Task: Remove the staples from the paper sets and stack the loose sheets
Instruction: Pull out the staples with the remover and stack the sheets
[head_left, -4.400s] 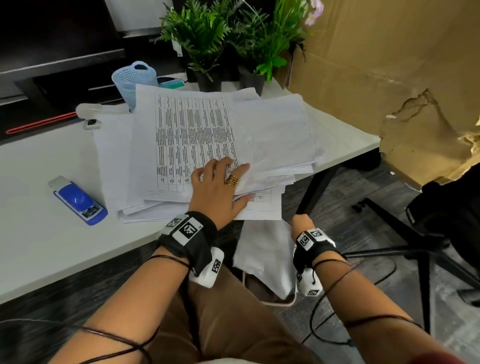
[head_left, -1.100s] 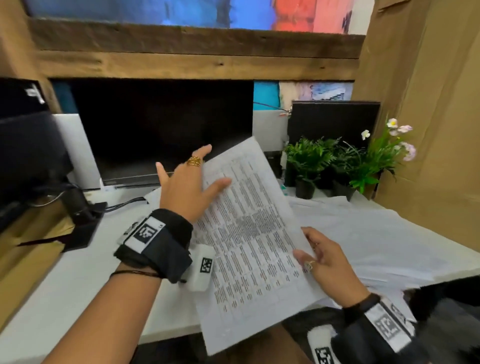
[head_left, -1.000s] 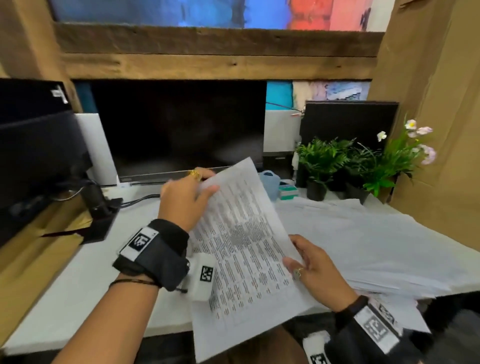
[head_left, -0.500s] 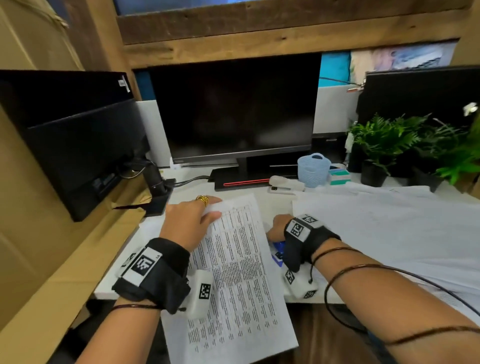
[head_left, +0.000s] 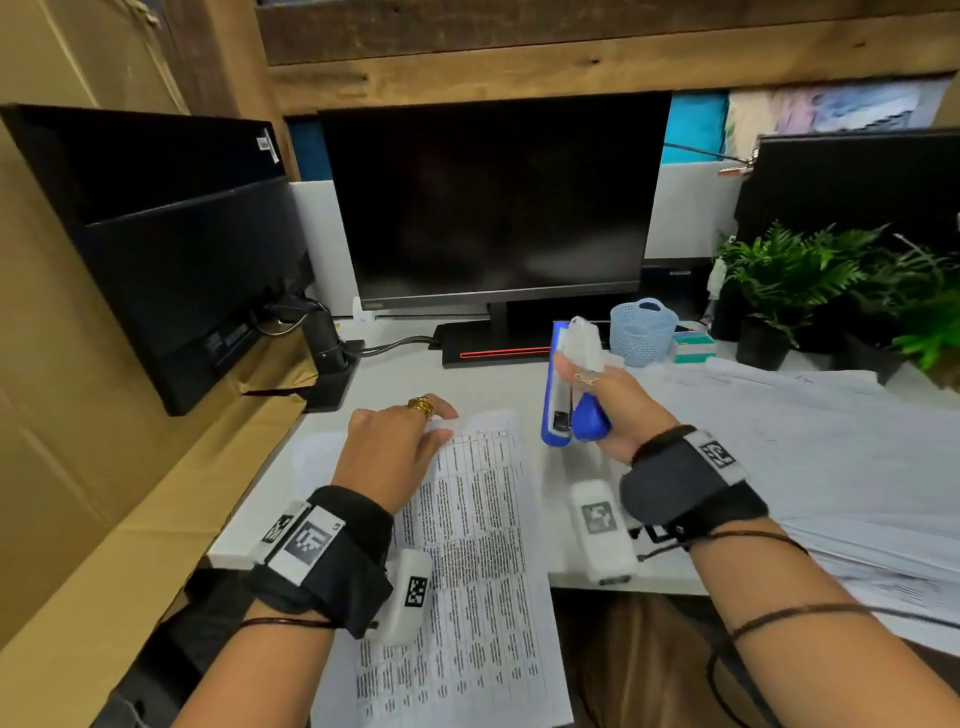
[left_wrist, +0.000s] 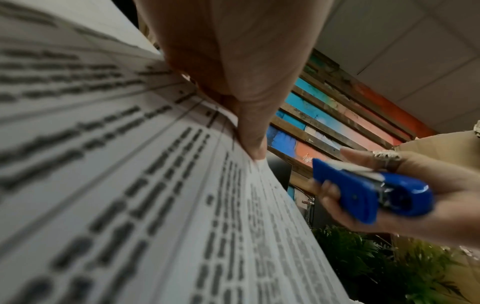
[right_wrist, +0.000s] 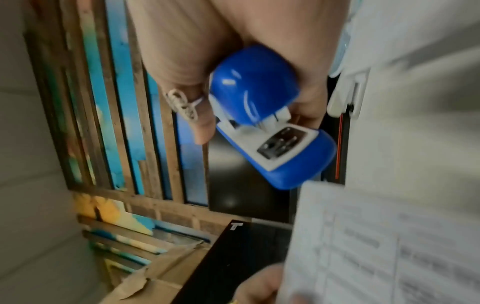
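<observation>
A printed paper set (head_left: 470, 545) lies over the front edge of the white desk (head_left: 395, 374). My left hand (head_left: 436, 426) pinches its top left corner, thumb (left_wrist: 246, 107) on the printed side of the paper set (left_wrist: 130, 185). My right hand (head_left: 589, 397) grips a blue stapler (head_left: 557, 395) and holds it upright above the desk, just right of that corner. The blue stapler (left_wrist: 363, 191) shows beside the paper's edge, and the right wrist view shows the blue stapler (right_wrist: 272, 133) with its metal plate facing the paper set (right_wrist: 389, 246).
A wide pile of loose sheets (head_left: 831, 467) covers the desk's right side. Behind stand a dark monitor (head_left: 493, 208), a light blue basket (head_left: 641, 330) and potted plants (head_left: 795, 291). A second screen (head_left: 171, 249) and cardboard (head_left: 78, 467) close off the left.
My right hand let go of the paper set, took the blue stapler from the desk and raised it. My left hand kept the corner and brought the set down onto the desk.
</observation>
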